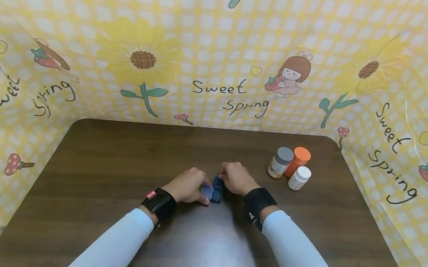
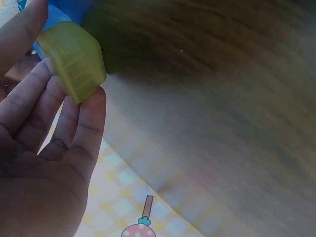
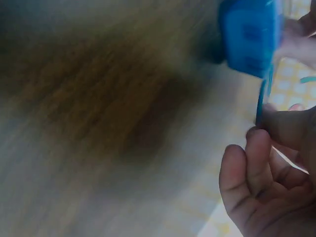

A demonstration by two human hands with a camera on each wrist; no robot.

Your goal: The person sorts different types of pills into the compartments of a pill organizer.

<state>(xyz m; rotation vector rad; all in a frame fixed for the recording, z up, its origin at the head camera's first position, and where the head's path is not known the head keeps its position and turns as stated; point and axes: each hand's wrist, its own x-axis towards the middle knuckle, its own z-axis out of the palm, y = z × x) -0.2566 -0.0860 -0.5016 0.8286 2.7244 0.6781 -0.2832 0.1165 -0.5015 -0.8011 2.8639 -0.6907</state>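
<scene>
A small pill organizer with translucent coloured compartments stands between the hands, its dark blue end (image 1: 217, 194) toward the right and a purple part (image 1: 207, 192) beside it. My left hand (image 1: 188, 185) grips it from the left. In the left wrist view, its yellow-green compartment (image 2: 74, 61) lies between thumb and fingers. On the other side, my right hand (image 1: 237, 178) pinches a thin blue flap (image 3: 261, 101) between thumb and forefinger, below the blue compartment (image 3: 249, 39) in the right wrist view. The flap's far end and the compartments' contents are hidden.
Right of the hands stand a grey-capped bottle (image 1: 279, 163), an orange bottle (image 1: 300, 159) and a white bottle (image 1: 299, 178), close together. The dark wooden table (image 1: 117, 150) is bordered at the back and sides by a yellow checked cloth (image 1: 215, 25).
</scene>
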